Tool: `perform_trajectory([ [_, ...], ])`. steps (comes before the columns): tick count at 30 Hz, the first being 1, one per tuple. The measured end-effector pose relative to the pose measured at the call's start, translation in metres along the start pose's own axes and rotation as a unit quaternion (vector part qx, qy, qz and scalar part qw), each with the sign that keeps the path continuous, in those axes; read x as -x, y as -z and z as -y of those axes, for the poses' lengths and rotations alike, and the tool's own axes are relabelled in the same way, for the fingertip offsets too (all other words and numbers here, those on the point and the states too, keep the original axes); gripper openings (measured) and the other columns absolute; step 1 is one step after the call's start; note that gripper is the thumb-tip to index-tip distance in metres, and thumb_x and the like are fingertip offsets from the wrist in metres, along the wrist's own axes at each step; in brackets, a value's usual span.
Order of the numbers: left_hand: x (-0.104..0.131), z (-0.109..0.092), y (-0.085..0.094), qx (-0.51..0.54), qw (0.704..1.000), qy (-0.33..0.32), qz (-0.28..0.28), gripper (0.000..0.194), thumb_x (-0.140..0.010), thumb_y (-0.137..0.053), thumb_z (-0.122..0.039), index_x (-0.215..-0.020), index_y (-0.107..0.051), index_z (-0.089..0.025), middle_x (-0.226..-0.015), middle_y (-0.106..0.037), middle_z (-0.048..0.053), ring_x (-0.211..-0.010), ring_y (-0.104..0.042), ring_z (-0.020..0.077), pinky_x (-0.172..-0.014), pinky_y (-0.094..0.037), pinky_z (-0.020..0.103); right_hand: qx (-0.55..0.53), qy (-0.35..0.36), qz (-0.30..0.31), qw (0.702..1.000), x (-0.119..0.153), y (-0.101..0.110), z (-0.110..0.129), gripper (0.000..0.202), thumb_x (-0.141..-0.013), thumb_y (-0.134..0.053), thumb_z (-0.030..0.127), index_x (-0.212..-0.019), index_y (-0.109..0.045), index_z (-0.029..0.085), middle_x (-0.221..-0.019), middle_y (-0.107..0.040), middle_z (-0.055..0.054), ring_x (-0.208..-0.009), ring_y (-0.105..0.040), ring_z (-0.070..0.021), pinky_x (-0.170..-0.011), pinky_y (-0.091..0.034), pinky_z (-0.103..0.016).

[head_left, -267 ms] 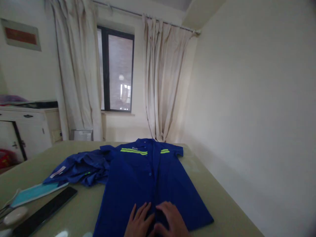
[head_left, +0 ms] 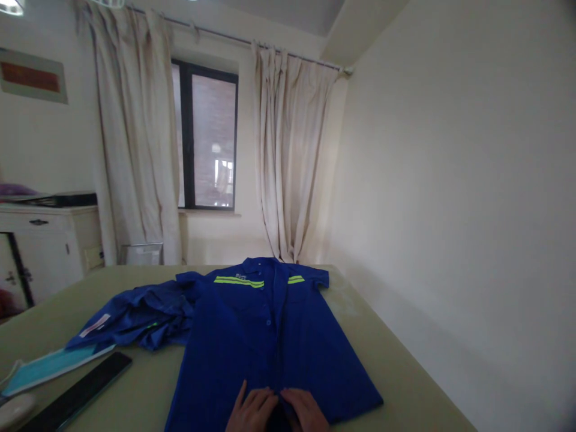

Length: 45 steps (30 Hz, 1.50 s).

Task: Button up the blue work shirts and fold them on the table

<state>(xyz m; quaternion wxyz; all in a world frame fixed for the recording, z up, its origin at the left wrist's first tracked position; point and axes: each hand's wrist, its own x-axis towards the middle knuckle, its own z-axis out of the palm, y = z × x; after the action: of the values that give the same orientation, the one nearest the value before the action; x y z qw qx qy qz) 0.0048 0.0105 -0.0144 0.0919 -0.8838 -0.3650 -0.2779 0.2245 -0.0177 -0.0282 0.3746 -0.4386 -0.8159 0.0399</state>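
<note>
The blue, lime-striped shirt lies spread face-up, its front unbuttoned

Light is dim and soft throughout, with glowing lamps cut off at the top left, pale reflections on the far window, faint shadow low along the right wall, slight blur around the near fingers, and wide-angle stretching toward the edges.

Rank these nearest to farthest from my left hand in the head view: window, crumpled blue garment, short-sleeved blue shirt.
1. Short-sleeved blue shirt: right at your left hand.
2. Crumpled blue garment: ahead, to the left.
3. Window: in the far wall.
</note>
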Motion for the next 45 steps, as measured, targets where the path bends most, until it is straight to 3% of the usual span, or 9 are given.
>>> perform_trajectory([
  [6,0.004,-0.008,0.008,0.029,0.999,0.03,-0.02,0.065,-0.069,-0.047,0.006,-0.118,-0.063,-0.033,-0.105,-0.078,-0.007,-0.095,-0.074,0.013,-0.104,-0.05,0.03,-0.08,-0.032,-0.033,0.996,-0.011,0.024,0.016,0.025,-0.101,-0.053,0.034,-0.118,-0.07,0.032,-0.107,-0.078,-0.003,-0.097,-0.074,-0.0201,-0.088,-0.059,-0.027],
  [9,0.004,-0.012,0.006,0.038,0.997,0.071,0.021,0.044,-0.082,-0.052,-0.003,-0.111,-0.066,-0.034,-0.103,-0.078,-0.005,-0.093,-0.075,0.0164,-0.105,-0.05,0.037,-0.116,-0.122,-0.094,0.981,-0.01,0.026,0.023,0.029,-0.101,-0.052,0.046,-0.108,-0.075,0.03,-0.1,-0.079,-0.005,-0.091,-0.075,-0.0223,-0.083,-0.06,-0.027],
  [12,0.0,-0.015,0.01,0.053,0.989,0.104,0.089,0.049,-0.081,-0.048,0.001,-0.107,-0.068,-0.034,-0.107,-0.077,-0.003,-0.099,-0.074,0.0188,-0.107,-0.048,0.042,-0.12,-0.226,-0.184,0.949,-0.006,0.024,0.028,0.037,-0.096,-0.055,0.057,-0.097,-0.079,0.029,-0.09,-0.079,-0.007,-0.081,-0.075,-0.0248,-0.077,-0.06,-0.03],
  [18,-0.044,-0.012,0.051,0.123,0.955,0.219,0.156,0.051,-0.073,-0.046,0.002,-0.106,-0.071,-0.029,-0.118,-0.073,0.004,-0.114,-0.067,0.0269,-0.099,-0.05,0.042,-0.089,-0.271,-0.263,0.922,-0.016,0.027,0.014,0.045,-0.083,-0.067,0.068,-0.09,-0.081,0.025,-0.084,-0.078,-0.01,-0.078,-0.074,-0.0291,-0.069,-0.061,-0.035],
  [24,-0.083,0.029,0.064,0.342,0.871,0.353,-0.008,0.028,-0.092,-0.048,-0.037,-0.102,-0.071,-0.024,-0.098,-0.078,0.004,-0.094,-0.072,0.0243,-0.085,-0.055,0.034,-0.07,-0.185,-0.289,0.937,-0.083,0.056,0.025,0.039,-0.1,-0.052,0.052,-0.102,-0.076,0.021,-0.097,-0.077,-0.011,-0.091,-0.074,-0.0261,-0.082,-0.059,-0.034],
  [27,-0.076,0.042,0.049,0.36,0.832,0.411,-0.096,0.043,-0.09,-0.05,-0.051,-0.111,-0.07,-0.019,-0.108,-0.078,0.009,-0.105,-0.072,0.0292,-0.092,-0.056,0.039,-0.05,-0.109,-0.23,0.966,-0.113,0.056,0.034,0.029,-0.102,-0.052,0.044,-0.105,-0.073,0.024,-0.095,-0.077,-0.007,-0.089,-0.075,-0.022,-0.083,-0.059,-0.03],
  [31,-0.06,0.045,0.036,0.372,0.8,0.447,-0.146,0.054,-0.089,-0.051,-0.058,-0.117,-0.07,-0.016,-0.123,-0.074,0.012,-0.121,-0.065,0.0316,-0.103,-0.052,0.043,-0.031,-0.121,-0.202,0.971,-0.123,0.033,0.029,0.03,-0.103,-0.05,0.044,-0.114,-0.07,0.024,-0.103,-0.078,-0.006,-0.093,-0.076,-0.0224,-0.084,-0.06,-0.029],
  [38,-0.067,0.036,0.043,0.408,0.845,0.323,-0.123,0.034,-0.092,-0.06,-0.051,-0.092,-0.076,-0.021,-0.096,-0.073,0.007,-0.093,-0.069,0.0226,-0.089,-0.056,0.032,-0.126,-0.187,-0.167,0.96,-0.111,0.017,0.017,0.03,-0.099,-0.057,0.048,-0.117,-0.064,0.025,-0.099,-0.076,-0.004,-0.086,-0.075,-0.0193,-0.077,-0.058,-0.023],
  [45,-0.067,0.019,0.045,0.405,0.882,0.224,-0.084,0.022,-0.095,-0.061,-0.034,-0.108,-0.077,-0.027,-0.086,-0.067,0.003,-0.078,-0.066,0.0168,-0.073,-0.055,0.024,-0.206,-0.251,-0.172,0.93,-0.109,0.034,0.021,0.04,-0.095,-0.063,0.046,-0.128,-0.06,0.023,-0.118,-0.072,-0.008,-0.094,-0.072,-0.0198,-0.088,-0.057,-0.028],
])
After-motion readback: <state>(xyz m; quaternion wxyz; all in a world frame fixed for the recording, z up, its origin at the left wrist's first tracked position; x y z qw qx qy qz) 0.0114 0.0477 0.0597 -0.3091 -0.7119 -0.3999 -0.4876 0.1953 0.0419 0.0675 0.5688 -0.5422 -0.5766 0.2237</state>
